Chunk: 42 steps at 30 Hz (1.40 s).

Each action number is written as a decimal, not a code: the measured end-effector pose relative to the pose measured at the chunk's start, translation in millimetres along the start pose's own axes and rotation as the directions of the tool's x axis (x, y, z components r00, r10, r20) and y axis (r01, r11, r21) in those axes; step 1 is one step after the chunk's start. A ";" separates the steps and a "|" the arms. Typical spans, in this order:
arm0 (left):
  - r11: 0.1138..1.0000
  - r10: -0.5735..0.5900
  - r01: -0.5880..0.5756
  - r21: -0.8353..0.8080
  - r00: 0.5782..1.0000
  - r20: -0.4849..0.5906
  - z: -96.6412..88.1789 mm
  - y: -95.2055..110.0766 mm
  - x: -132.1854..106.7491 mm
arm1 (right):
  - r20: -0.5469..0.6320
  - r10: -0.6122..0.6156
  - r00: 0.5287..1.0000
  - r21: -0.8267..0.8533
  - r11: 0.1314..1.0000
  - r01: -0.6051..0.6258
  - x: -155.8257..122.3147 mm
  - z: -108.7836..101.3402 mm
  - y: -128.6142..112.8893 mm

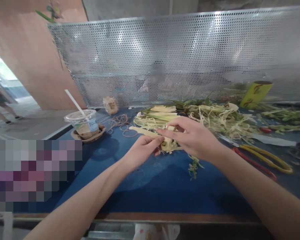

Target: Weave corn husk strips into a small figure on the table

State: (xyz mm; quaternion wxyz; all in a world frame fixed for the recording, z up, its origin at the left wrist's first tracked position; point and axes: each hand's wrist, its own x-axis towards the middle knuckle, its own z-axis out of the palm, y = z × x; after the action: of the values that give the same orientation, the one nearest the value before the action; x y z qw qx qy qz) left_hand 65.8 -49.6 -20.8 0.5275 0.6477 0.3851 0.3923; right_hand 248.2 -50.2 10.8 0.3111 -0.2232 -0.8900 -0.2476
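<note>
At the middle of the blue tabletop my two hands meet around a small pale plant bundle (167, 145), which looks made of folded husk or leaf strips. My left hand (143, 150) pinches a flat, pale husk strip (142, 130) between thumb and fingers at the bundle's left side. The strip's free end points left. From the right, my right hand (196, 138) curls its fingers over the top of the bundle. Its fingertips partly hide the bundle. Just beyond lie more pale husk strips (162, 115) in a loose stack. A green sprig (194, 166) lies below my right hand.
Scissors with a yellow handle (267, 158) and a red handle (255, 163) lie by my right forearm. Tangled husks (220, 120) and a yellow box (256, 95) stand behind. Left are twine (118, 123) and a lidded cup (85, 123) with straw. A perforated metal screen (175, 60) closes the back.
</note>
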 end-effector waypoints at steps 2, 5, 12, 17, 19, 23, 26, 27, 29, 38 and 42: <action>1.000 -0.001 0.002 -0.016 1.000 0.012 0.6 1.0 -0.6 | 0.052 0.003 0.999 0.008 1.000 -0.004 0.1 -0.3 -1.6; 0.999 0.007 -0.006 -0.039 1.000 0.021 1.4 1.7 -1.0 | 0.110 -0.015 0.994 0.028 1.000 0.011 0.4 -2.1 -1.8; 0.999 0.052 -0.052 -0.013 0.999 0.006 -2.6 2.5 -0.8 | 0.141 0.014 0.990 0.382 0.922 -0.067 1.4 -9.6 5.9; 0.953 0.064 -0.048 0.300 0.997 -0.043 -3.4 10.5 -3.0 | 0.189 -0.002 0.982 0.478 0.874 -0.090 2.9 -11.3 6.7; 0.916 0.078 -0.056 0.398 0.996 -0.038 -3.2 13.5 -3.9 | 0.195 -0.019 0.981 0.509 0.856 -0.085 3.4 -11.8 5.8; 0.905 0.113 -0.092 0.415 0.993 -0.026 -3.8 15.7 -4.7 | 0.216 -0.007 0.976 0.508 0.855 -0.106 4.4 -12.6 3.8; 0.884 0.113 -0.076 0.462 0.992 -0.052 -4.7 15.8 -4.6 | 0.185 0.004 0.983 0.467 0.879 -0.092 4.8 -11.9 3.4; 0.872 0.113 -0.069 0.484 0.992 -0.061 -4.9 16.0 -4.5 | 0.174 0.002 0.985 0.458 0.885 -0.083 4.8 -11.6 3.5; 0.854 0.118 -0.069 0.516 0.991 -0.062 -4.9 16.8 -4.6 | 0.173 -0.004 0.985 0.451 0.889 -0.076 4.8 -11.5 4.1; 0.899 0.136 -0.112 0.423 0.990 -0.026 -5.2 15.9 -4.7 | 0.246 -0.004 0.969 0.329 0.941 -0.079 4.4 -7.9 -1.5; 0.976 0.113 -0.101 0.191 0.992 -0.052 -6.6 12.1 -1.8 | 0.160 0.014 0.987 0.314 0.947 -0.065 4.0 -2.1 -7.5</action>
State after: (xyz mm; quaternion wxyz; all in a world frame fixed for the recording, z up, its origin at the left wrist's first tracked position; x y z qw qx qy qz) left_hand 60.1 -50.5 -8.2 0.4297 0.7018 0.4014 0.4021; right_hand 242.2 -56.3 12.6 0.2773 -0.2066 -0.9352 -0.0762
